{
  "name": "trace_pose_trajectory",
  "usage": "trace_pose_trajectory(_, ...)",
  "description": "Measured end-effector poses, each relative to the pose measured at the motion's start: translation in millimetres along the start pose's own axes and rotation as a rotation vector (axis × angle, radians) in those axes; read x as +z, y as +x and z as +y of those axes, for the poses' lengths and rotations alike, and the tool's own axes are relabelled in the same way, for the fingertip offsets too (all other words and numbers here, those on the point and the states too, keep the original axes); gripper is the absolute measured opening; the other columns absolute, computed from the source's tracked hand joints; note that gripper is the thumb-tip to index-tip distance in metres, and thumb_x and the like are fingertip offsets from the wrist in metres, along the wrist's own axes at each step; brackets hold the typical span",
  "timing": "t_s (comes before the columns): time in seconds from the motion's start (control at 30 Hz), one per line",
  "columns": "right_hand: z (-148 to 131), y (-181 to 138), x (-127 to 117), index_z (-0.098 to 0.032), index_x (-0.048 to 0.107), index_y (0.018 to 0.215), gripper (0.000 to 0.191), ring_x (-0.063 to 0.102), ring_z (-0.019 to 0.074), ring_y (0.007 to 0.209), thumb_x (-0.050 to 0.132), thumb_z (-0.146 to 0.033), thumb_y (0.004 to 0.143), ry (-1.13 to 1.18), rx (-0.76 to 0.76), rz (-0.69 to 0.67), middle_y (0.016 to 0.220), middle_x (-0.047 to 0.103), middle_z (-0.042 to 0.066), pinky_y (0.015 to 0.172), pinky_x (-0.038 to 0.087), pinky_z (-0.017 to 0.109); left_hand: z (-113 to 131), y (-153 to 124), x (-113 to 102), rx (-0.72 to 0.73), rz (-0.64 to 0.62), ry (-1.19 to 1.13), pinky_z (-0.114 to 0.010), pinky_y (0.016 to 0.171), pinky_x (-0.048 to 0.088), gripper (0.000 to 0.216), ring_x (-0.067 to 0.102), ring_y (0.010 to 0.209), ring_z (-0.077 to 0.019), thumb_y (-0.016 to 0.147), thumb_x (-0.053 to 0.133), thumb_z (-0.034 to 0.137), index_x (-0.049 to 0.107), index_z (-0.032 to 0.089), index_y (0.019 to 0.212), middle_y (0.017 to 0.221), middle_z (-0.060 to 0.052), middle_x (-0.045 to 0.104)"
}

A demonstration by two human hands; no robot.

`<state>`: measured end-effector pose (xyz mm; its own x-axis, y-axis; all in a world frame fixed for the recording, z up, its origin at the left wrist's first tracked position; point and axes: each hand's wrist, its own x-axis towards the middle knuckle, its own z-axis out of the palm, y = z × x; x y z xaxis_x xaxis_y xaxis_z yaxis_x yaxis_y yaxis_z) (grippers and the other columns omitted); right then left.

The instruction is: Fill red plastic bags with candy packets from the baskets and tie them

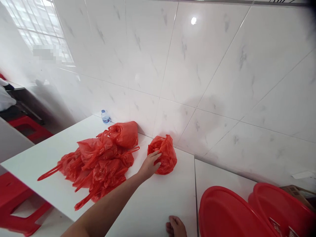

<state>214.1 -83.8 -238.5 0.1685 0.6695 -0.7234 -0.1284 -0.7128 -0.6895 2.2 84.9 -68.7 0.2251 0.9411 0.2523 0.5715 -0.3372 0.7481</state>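
My left hand (150,163) reaches across the white table to a red plastic bag (168,158) standing beside the tiled wall. Its thumb and fingers are on the near left side of the bag, with the thin film between them. What the bag contains is hidden. Low in the view, my right hand (177,226) is over the table's near part, its fingers curled in and nothing visible in them. To the left of the bag lies a pile of red plastic bags (103,161), crumpled, their handles trailing toward the table edge.
A small water bottle (105,117) with a blue cap stands at the back of the white table (153,204). Large red basins (229,210) occupy the adjoining surface at right. Red stools (17,204) stand at left. A cardboard box (300,194) shows behind the basins.
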Motion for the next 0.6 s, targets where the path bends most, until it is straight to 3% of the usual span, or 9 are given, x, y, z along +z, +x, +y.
trace_pose_trajectory(0.1,-19,-19,3,-0.022,0.058,0.072,0.051,0.057,0.0144,0.06,0.073,-0.065,0.049,0.028,-0.008,-0.052,0.067,0.064,0.002,0.052,0.037,0.025,6,-29,5,0.182,-0.072,0.083,-0.047,0.109,0.037,0.047,0.043,0.131,-0.0262,0.086,0.051,0.021,0.053,0.022,0.133,0.144,-0.009,0.047)
trace_pose_trajectory(0.17,-38,-36,5,-0.024,0.061,0.096,0.06,0.062,0.0172,0.075,0.069,-0.069,0.057,0.145,-0.065,-0.121,0.086,0.068,0.005,0.063,0.044,0.028,11,-53,9,0.288,-0.184,0.158,-0.047,0.111,0.035,0.049,0.039,0.133,-0.0264,0.086,0.05,0.017,0.05,0.024,0.135,0.147,-0.006,0.044)
trace_pose_trajectory(0.27,-72,-59,10,-0.032,0.047,0.126,0.072,0.063,0.0215,0.097,0.064,-0.069,0.067,0.387,-0.213,-0.25,0.114,0.065,0.007,0.078,0.048,0.035,18,-85,15,0.334,-0.401,0.261,-0.05,0.111,0.033,0.059,0.035,0.136,-0.03,0.082,0.052,0.013,0.044,0.027,0.139,0.151,-0.003,0.038)
trace_pose_trajectory(0.37,-98,-69,16,-0.03,0.051,0.123,0.059,0.057,0.024,0.113,0.067,-0.059,0.073,0.487,-0.31,-0.381,0.13,0.059,0.008,0.09,0.047,0.039,21,-107,21,0.355,-0.569,0.294,-0.053,0.109,0.033,0.066,0.034,0.136,-0.033,0.077,0.056,0.012,0.042,0.029,0.139,0.152,-0.002,0.036)
trace_pose_trajectory(0.47,-108,-66,22,-0.021,0.062,0.109,0.047,0.06,0.0248,0.107,0.071,-0.05,0.073,0.462,-0.3,-0.35,0.116,0.067,0.009,0.09,0.047,0.039,21,-116,25,0.342,-0.644,0.258,-0.052,0.106,0.036,0.06,0.039,0.132,-0.034,0.074,0.061,0.016,0.049,0.03,0.131,0.15,-0.002,0.04)
trace_pose_trajectory(0.6,-107,-64,28,-0.017,0.065,0.106,0.043,0.063,0.026,0.101,0.071,-0.046,0.074,0.474,-0.316,-0.308,0.108,0.07,0.009,0.088,0.048,0.04,17,-115,29,0.159,-0.566,0.125,-0.042,0.1,0.042,0.051,0.054,0.118,-0.0263,0.075,0.058,0.017,0.052,0.031,0.124,0.137,-0.003,0.054)
